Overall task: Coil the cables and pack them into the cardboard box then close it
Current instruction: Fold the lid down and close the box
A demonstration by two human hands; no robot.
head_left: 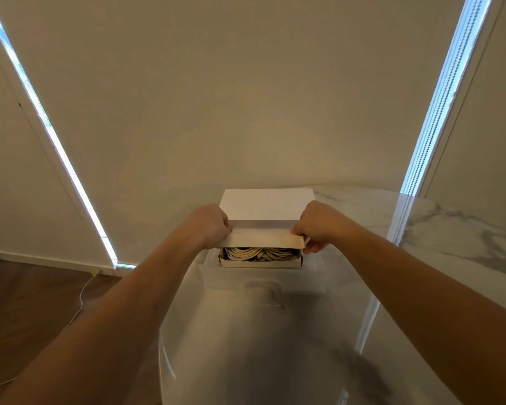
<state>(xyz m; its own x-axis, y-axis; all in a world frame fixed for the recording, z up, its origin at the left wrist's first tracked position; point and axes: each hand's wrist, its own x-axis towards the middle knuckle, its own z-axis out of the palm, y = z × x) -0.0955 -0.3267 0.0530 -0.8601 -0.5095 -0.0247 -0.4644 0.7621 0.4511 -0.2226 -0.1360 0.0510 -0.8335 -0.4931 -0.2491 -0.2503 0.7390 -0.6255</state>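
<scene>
Head view, left hand (pixel 209 226) and right hand (pixel 314 226) each grip pinching box lid (pixel 260 238), coiled cables (pixel 259 254) beneath

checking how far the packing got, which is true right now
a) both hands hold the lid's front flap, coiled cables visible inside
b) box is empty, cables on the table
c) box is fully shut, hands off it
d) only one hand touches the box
a: the left hand and right hand each grip an end of the lid flap, and the coiled cables show inside the cardboard box.
</scene>
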